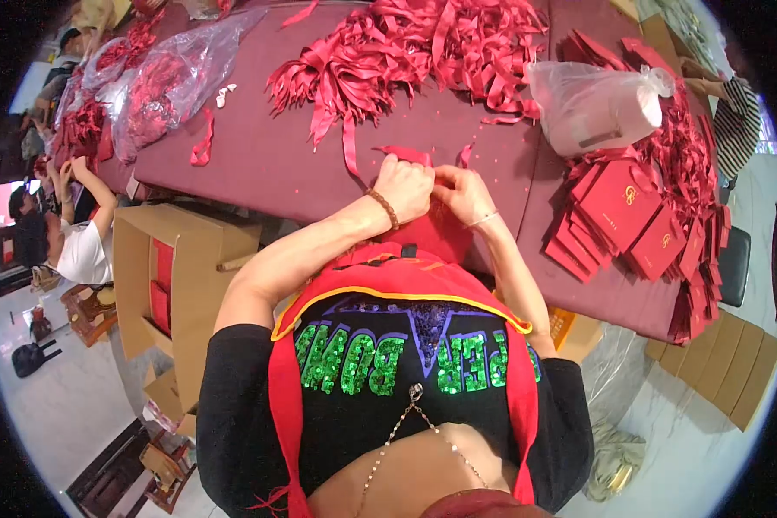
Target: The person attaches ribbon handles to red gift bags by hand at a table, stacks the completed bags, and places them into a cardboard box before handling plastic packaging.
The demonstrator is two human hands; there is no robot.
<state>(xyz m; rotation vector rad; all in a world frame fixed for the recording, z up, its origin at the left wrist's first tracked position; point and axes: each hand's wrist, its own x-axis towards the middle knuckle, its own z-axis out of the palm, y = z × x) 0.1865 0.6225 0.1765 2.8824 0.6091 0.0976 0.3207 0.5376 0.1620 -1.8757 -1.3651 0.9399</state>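
Note:
My left hand (403, 186), with a brown bead bracelet at the wrist, is closed in a fist at the table's near edge. A red ribbon (404, 155) sticks out above its knuckles. My right hand (464, 194), wearing a thin bracelet, touches it from the right with its fingers pinched, and another bit of red ribbon (466, 154) shows just above. Below both hands is a red paper bag (445, 231), partly covered by them and by my red apron (388, 274). Exactly how the ribbon runs between the fingers is hidden.
A large heap of red ribbons (423, 52) lies ahead on the table (259, 155). Right of it are a plastic-wrapped white roll (609, 108) and stacked red gift bags (617, 207). A cardboard box (142, 268) stands left. Another person (86, 250) works at far left.

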